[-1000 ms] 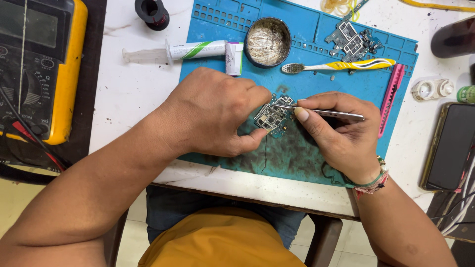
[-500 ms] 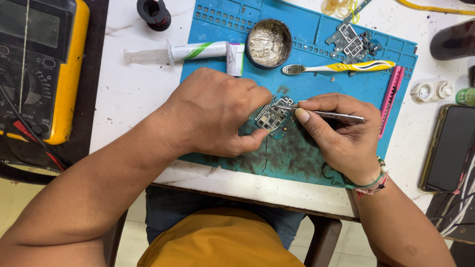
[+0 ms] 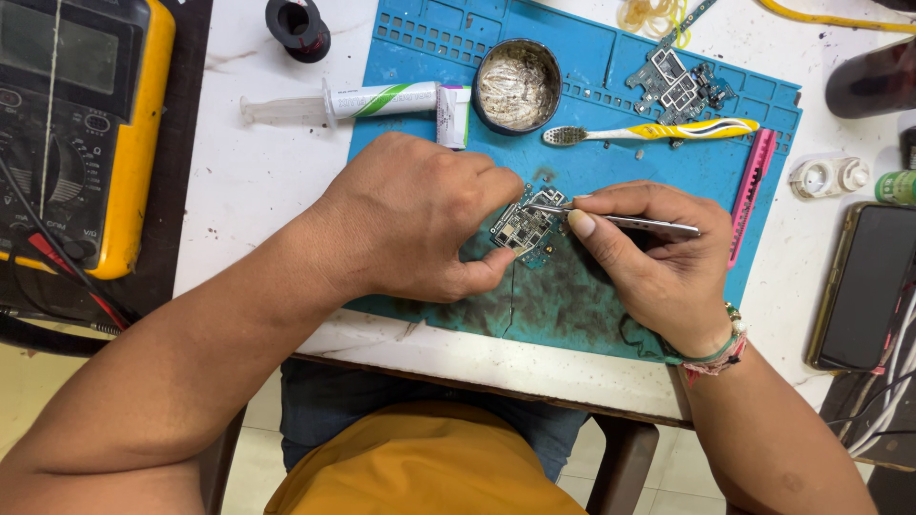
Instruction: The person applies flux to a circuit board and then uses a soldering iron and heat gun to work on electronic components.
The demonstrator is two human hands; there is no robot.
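Observation:
A small green circuit board (image 3: 523, 227) lies on a stained blue work mat (image 3: 592, 286). My left hand (image 3: 410, 215) pinches the board between thumb and fingers and holds it against the mat. My right hand (image 3: 658, 257) grips metal tweezers (image 3: 620, 219), whose tip rests on the board's upper edge. My fingers hide part of the board.
On the mat's far side are a round tin of metal wool (image 3: 517, 86), a yellow toothbrush (image 3: 658, 131), a second circuit board (image 3: 679, 86) and a pink tool (image 3: 749, 191). A syringe (image 3: 353, 100) lies left of the tin. A yellow multimeter (image 3: 81, 133) is far left, a phone (image 3: 863, 286) far right.

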